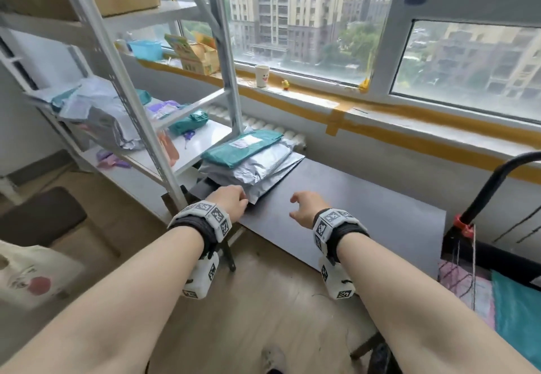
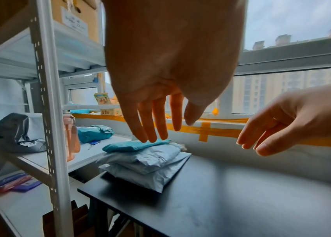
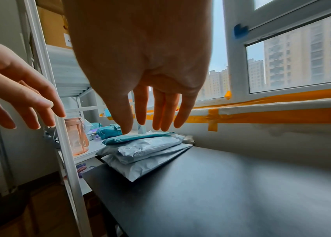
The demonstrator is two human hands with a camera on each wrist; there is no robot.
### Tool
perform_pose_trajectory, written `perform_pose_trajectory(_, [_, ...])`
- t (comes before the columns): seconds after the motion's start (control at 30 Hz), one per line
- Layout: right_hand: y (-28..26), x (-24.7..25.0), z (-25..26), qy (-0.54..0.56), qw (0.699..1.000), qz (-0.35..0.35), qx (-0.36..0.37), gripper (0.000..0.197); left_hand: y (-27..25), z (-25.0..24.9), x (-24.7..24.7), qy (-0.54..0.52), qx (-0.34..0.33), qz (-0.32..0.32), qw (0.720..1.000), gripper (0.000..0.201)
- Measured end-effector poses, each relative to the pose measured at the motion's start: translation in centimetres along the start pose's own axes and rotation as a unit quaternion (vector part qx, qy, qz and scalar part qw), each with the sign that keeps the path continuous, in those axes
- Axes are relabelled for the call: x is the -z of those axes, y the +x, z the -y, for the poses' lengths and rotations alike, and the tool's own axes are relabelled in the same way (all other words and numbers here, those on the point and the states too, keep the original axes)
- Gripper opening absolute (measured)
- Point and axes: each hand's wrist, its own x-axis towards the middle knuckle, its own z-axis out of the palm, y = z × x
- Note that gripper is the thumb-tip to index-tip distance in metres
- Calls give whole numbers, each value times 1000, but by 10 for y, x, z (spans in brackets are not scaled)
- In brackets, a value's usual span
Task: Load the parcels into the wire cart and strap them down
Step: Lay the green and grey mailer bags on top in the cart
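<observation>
The parcels [image 1: 251, 158] lay stacked at the far left corner of the dark desk [image 1: 366, 206], just beside the white shelving rack [image 1: 126, 104]: I counted one teal parcel [image 2: 136, 146] on top of three grey ones. My left hand [image 1: 229, 202] reached palm down over the stack's near corner, its grip slack, fingers straight and spread, holding nothing; whether it touched the bag I could not tell. My right hand [image 1: 307, 206] hovered above bare desk, well clear of the stack, its grip equally loose and empty. The wire cart [image 1: 497, 256] stood at the desk's right end.
</observation>
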Motion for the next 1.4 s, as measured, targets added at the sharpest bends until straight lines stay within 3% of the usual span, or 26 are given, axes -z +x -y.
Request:
perform_pose_trajectory(0.13, [86, 4, 27, 2, 1000, -4, 19, 39, 73, 35, 17, 1, 28, 2, 1000, 27])
perform_pose_trajectory(0.43, [218, 9, 66, 61, 998, 0, 9, 39, 192, 101, 39, -5, 69, 3, 998, 28])
perform_pose_trajectory(0.73, [318, -3, 76, 178, 979, -12, -100, 54, 331, 152, 31, -54, 61, 56, 995, 34])
perform_pose_trajectory(0.93, [363, -18, 80, 285, 937, -21, -202, 74, 402, 171, 18, -69, 31, 113, 991, 38])
perform_pose_trajectory(1.17, [381, -37, 82, 381, 884, -45, -269, 63, 435, 182, -9, -103, 52, 167, 979, 42])
perform_pose_trajectory(1.4, [380, -36, 85, 521, 797, -57, -301, 72, 449, 189, -15, -203, 103, 169, 959, 19])
